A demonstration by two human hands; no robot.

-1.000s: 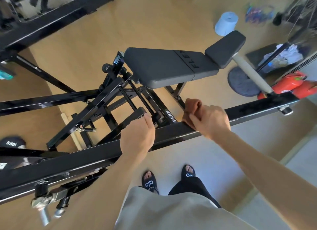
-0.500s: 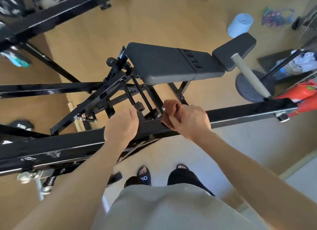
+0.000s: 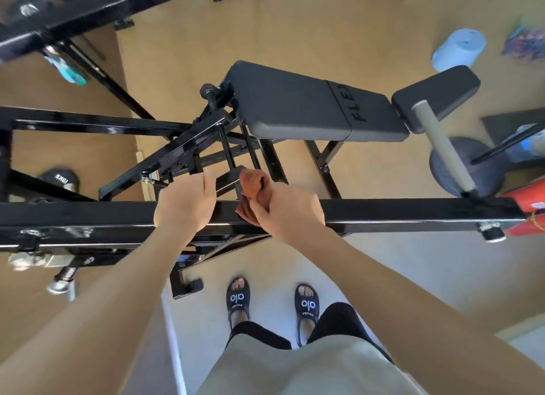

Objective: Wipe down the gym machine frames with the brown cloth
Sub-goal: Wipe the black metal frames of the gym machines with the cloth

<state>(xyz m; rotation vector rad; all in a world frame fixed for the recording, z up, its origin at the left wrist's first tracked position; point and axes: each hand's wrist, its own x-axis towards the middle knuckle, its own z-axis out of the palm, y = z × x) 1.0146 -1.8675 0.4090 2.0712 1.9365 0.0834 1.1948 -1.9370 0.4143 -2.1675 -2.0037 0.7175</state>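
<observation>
right hand [image 3: 287,210] | slid brown cloth [image 3: 252,188] leftward along bar [image 3: 413,213] | near left hand [image 3: 185,201]

Brown cloth [image 3: 252,185] bunched atop black frame [image 3: 398,213]

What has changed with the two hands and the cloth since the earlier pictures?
The right hand slid the brown cloth leftward along the black bar, close to the left hand, which also shifted left. The grip on the cloth stayed; the bench stayed put.

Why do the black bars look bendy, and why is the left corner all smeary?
In the head view, the wide lens curves the long black bar; the bolts at lower left smear from blur, while the bench pad stays sharp; a thin white glare line runs along the bar's near edge.
</observation>
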